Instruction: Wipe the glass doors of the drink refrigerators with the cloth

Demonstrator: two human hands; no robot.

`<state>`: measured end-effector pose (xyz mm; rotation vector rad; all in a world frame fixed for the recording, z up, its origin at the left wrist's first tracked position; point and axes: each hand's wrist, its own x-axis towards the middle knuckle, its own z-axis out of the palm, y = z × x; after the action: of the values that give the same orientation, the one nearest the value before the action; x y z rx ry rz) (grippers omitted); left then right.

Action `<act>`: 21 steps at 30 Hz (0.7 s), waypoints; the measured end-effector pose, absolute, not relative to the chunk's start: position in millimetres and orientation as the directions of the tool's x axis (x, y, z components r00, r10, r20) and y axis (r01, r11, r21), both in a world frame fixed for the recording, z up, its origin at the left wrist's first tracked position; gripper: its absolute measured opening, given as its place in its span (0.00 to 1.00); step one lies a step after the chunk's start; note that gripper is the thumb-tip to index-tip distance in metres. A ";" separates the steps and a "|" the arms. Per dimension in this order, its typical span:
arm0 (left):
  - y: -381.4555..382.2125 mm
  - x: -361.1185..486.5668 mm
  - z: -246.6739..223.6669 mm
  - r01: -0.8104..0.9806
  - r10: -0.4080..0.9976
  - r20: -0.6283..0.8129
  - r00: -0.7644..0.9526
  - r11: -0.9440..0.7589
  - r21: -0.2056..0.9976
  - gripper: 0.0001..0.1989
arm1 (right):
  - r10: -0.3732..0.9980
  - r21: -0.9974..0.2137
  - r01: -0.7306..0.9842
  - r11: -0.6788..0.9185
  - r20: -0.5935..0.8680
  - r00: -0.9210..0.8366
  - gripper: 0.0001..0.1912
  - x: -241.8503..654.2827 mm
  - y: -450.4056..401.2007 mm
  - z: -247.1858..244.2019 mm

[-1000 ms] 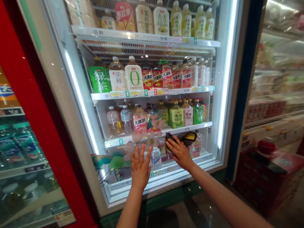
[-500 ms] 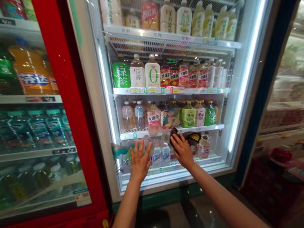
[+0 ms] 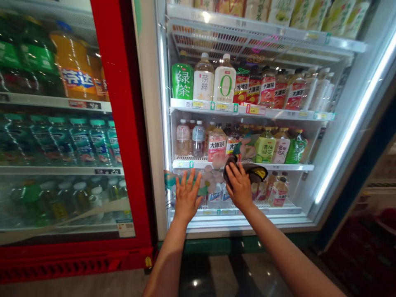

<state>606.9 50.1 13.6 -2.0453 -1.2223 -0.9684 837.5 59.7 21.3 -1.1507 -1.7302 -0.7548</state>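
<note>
A dark, yellow-patched cloth (image 3: 255, 172) lies against the glass door (image 3: 213, 222) under the person's right hand (image 3: 240, 186), whose grip cannot be told, while the left hand (image 3: 188, 196) spreads wide beside flower decals (image 3: 213, 175) partly hiding bottles (image 3: 217, 143).

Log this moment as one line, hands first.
left hand: open, spread before floral decals | right hand: on dark, yellow-patched item | ahead: lit drinks fridge
</note>
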 end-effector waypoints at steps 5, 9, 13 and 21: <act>49.9 598.2 13.6 0.908 0.484 0.825 0.291 -0.411 -0.080 0.51 | 0.295 -0.062 0.907 0.416 0.953 -0.070 0.35 778.5 70.5 56.6; 48.7 593.0 12.0 0.910 0.466 0.842 0.272 -0.410 -0.067 0.51 | 0.376 0.143 0.871 0.469 0.861 -0.343 0.33 767.4 59.7 40.1; 44.3 581.0 13.2 0.916 0.458 0.852 0.253 -0.396 -0.059 0.50 | 0.397 0.141 0.885 0.443 0.855 -0.334 0.35 780.8 57.5 37.2; 39.3 559.0 10.9 0.924 0.439 0.876 0.200 -0.381 -0.020 0.50 | 0.350 0.106 0.865 0.491 0.885 -0.306 0.36 723.3 63.3 65.2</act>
<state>559.0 39.3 10.9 -1.9157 -1.2658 -1.1157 723.3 63.3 65.2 -1.0113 -1.8733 -0.7525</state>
